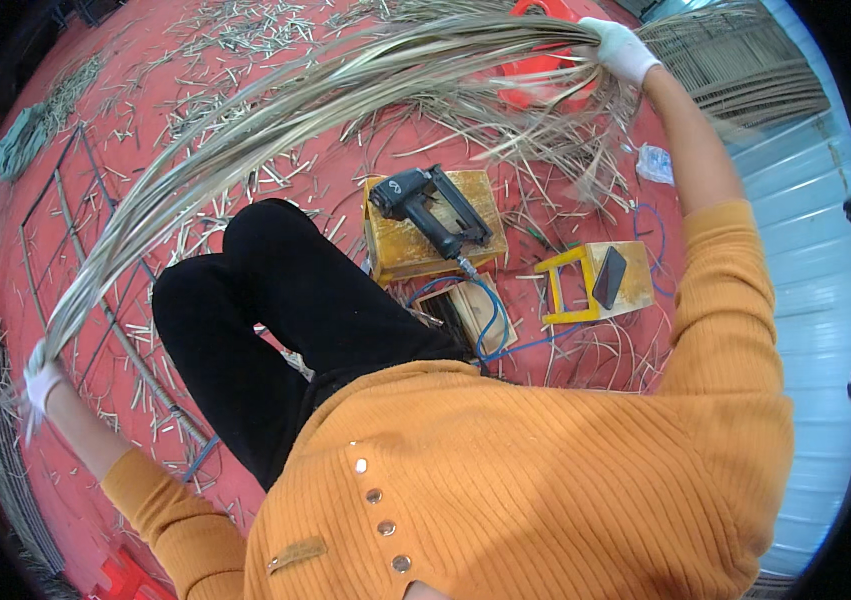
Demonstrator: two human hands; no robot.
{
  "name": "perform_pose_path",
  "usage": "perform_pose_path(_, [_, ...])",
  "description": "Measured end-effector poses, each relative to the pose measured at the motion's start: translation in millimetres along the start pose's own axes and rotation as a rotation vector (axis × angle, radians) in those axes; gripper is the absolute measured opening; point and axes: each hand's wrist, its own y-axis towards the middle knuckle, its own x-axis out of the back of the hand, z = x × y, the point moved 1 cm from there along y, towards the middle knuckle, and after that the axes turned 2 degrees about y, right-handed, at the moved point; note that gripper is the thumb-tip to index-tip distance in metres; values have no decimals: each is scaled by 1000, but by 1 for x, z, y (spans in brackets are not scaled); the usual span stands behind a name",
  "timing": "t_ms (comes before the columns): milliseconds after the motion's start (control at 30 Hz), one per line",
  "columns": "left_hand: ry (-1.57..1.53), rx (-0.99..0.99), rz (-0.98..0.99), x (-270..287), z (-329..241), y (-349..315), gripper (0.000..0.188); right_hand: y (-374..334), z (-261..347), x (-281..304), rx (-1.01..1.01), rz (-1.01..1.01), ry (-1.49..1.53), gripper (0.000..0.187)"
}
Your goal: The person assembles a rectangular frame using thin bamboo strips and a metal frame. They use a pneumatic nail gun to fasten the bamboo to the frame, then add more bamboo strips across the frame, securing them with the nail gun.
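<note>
Plainly, we hold one long bundle of pale strips between our two white-gloved hands, and it arches over the floor beyond and to the left of the nail gun. Our right hand, beyond and to the right of the nail gun, has its fingers closed around one end. Our left hand, well to the left of the nail gun and nearer us, is wrapped around the other end; blur hides its separate fingers.

Under the nail gun we count one worn yellow wooden box, and from its handle runs one blue hose. Just on our side of the nail gun lies one small open box. To its right we see one little yellow-edged stool bearing one dark phone. One clear plastic item lies farther right of the nail gun. Left of the nail gun, past our two knees, lies one frame of rods. Loose strips, too many to count, lie around and beyond the nail gun.
</note>
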Motion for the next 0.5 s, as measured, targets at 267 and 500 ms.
perform_pose_path(267, [24,449,232,38,128,-104,39,7,-37,1,94,19,-210,22])
perform_pose_path(500, [163,880,348,136,245,-163,52,134,128,-50,289,148,-279,37])
